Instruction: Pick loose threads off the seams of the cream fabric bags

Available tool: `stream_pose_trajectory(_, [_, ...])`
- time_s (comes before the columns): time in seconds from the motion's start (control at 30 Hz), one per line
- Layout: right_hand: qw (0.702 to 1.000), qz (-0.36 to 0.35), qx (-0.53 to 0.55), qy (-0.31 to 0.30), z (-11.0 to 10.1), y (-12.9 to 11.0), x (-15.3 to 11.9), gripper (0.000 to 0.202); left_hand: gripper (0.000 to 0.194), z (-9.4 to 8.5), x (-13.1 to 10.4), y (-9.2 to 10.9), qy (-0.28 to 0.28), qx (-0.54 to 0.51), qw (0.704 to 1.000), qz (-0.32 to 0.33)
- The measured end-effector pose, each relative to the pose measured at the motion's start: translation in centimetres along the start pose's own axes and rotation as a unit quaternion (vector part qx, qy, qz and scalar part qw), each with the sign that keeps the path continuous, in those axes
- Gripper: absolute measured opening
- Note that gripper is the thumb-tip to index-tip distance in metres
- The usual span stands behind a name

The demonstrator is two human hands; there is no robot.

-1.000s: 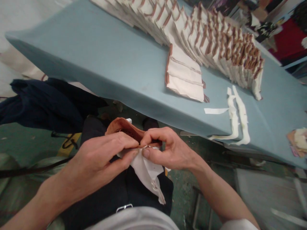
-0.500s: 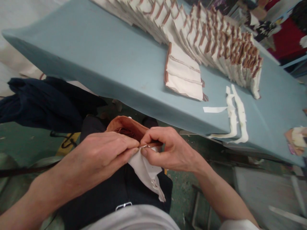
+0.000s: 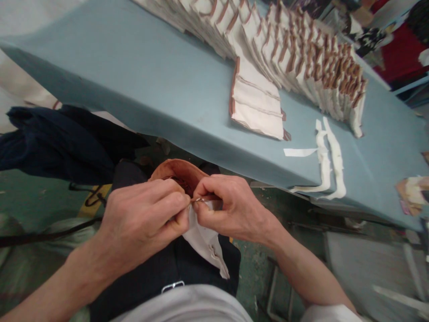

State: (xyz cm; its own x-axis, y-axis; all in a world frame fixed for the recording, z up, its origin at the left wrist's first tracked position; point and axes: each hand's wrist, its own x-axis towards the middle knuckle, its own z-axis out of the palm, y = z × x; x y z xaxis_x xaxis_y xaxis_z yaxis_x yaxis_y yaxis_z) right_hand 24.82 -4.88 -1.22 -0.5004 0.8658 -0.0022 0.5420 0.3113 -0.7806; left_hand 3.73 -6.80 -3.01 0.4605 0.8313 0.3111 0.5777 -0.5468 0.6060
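Note:
Over my lap, my left hand [image 3: 150,214] and my right hand [image 3: 231,205] meet at a sewn piece with a brown outer side [image 3: 182,167] and a white cloth side [image 3: 204,243]. My left fingers are curled in and pinch its brown edge. Just beside them, my right thumb and forefinger pinch the same edge. A small shiny bit [image 3: 200,200] shows at the right fingertips, too small to name. The white part hangs down below my hands, and the brown part bulges up behind them. My fingers cover the seam between.
On the blue-covered table [image 3: 150,89] ahead stand long rows of folded white-and-brown pieces [image 3: 301,62]. One such piece [image 3: 258,103] lies flat in front of them. White strips [image 3: 331,161] lie near the table edge. Dark blue cloth [image 3: 56,138] hangs at left.
My left fingers have curled in from a straighter pinch, and that hand has turned slightly. My right hand has shifted a little left and up, still pinching the edge.

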Motion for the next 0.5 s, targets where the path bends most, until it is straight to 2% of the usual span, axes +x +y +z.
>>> stream_pose_trajectory(0.1, [1.000,-0.003,-0.001,0.013,0.3,0.0,-0.1,0.007,0.031,0.6,-0.4,0.2,0.035,0.116,0.990,0.075])
stream_pose_trajectory(0.13, [1.000,-0.001,0.002,0.015,0.4,0.0,-0.1,0.007,0.030,0.9,-0.5,0.2,0.044,0.129,0.987,0.082])
stream_pose_trajectory(0.2, [1.000,0.011,0.020,0.015,0.5,0.0,-0.2,0.008,0.025,1.4,-0.8,0.3,0.060,0.119,0.988,0.081])
stream_pose_trajectory(0.3, [0.998,0.025,0.053,0.016,0.3,0.2,-0.3,0.009,0.016,1.8,-1.1,0.2,0.077,0.042,0.995,0.055])
stream_pose_trajectory(0.4, [0.998,-0.016,0.053,0.021,-0.2,0.5,-0.3,0.009,0.019,1.2,-1.2,0.1,0.048,-0.043,0.998,-0.005])
stream_pose_trajectory(0.5, [0.996,-0.082,0.015,0.010,-0.8,0.7,-0.2,0.011,0.021,0.1,-0.7,-0.1,-0.028,-0.115,0.991,-0.055])
